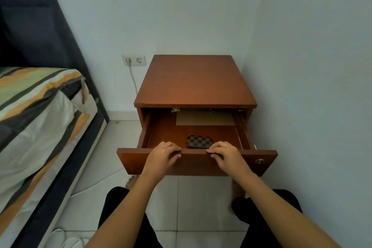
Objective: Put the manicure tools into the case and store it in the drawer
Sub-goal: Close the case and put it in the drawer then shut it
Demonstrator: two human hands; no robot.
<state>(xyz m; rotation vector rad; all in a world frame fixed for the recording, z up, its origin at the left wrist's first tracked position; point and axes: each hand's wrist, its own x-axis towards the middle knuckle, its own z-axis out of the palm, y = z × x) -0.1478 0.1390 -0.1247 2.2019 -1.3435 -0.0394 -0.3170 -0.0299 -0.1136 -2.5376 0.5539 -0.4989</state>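
The brown wooden drawer (261, 159) of the nightstand (195, 80) stands pulled out. Inside it, near the front, lies a closed brown checkered case (199, 141). My left hand (164, 154) rests on the top edge of the drawer front, left of the middle, with its fingers curled over the edge. On the same edge, right of the middle, my right hand (226, 154) sits the same way. No loose manicure tools are visible.
A tan sheet of cardboard (205, 118) lies at the back of the drawer. A bed with a striped cover (40, 110) stands at the left. A wall socket with a white cable (133, 60) is behind the nightstand. White wall is close on the right. My knees are below the drawer.
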